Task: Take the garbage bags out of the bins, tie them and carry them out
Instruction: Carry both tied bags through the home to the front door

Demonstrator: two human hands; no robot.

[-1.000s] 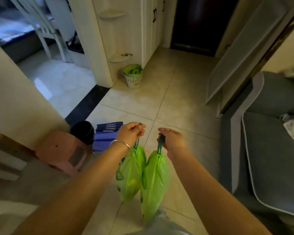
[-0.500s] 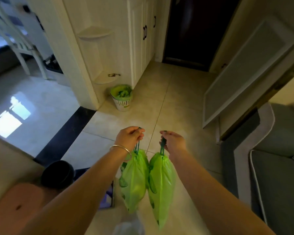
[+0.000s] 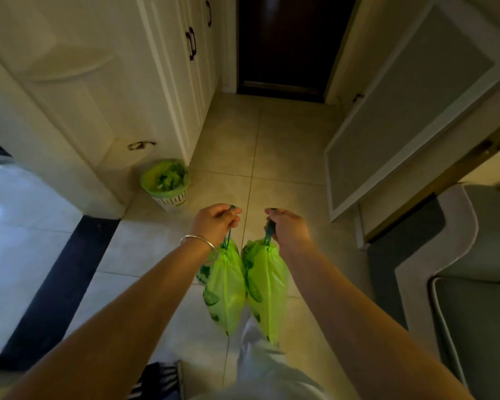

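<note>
Two bright green garbage bags hang side by side in front of me, both drawn closed at the top. My left hand (image 3: 215, 223), with a silver bangle on the wrist, grips the dark green drawstring of the left garbage bag (image 3: 224, 287). My right hand (image 3: 286, 228) grips the drawstring of the right garbage bag (image 3: 267, 287). The two bags touch each other. A small white slotted bin (image 3: 171, 197) with a green liner and scraps inside stands on the floor ahead on the left, against the white cabinet.
A tiled hallway leads to a dark door (image 3: 289, 44) straight ahead. White cabinets (image 3: 168, 82) line the left side. A white-framed panel (image 3: 401, 111) leans on the right wall, and a grey sofa (image 3: 474, 298) fills the right edge. A black floor strip (image 3: 61, 287) lies on the left.
I have walked forward down the hallway with both bags. The bin and the dark door are closer, and the pink stool and black pot have dropped out of view.
</note>
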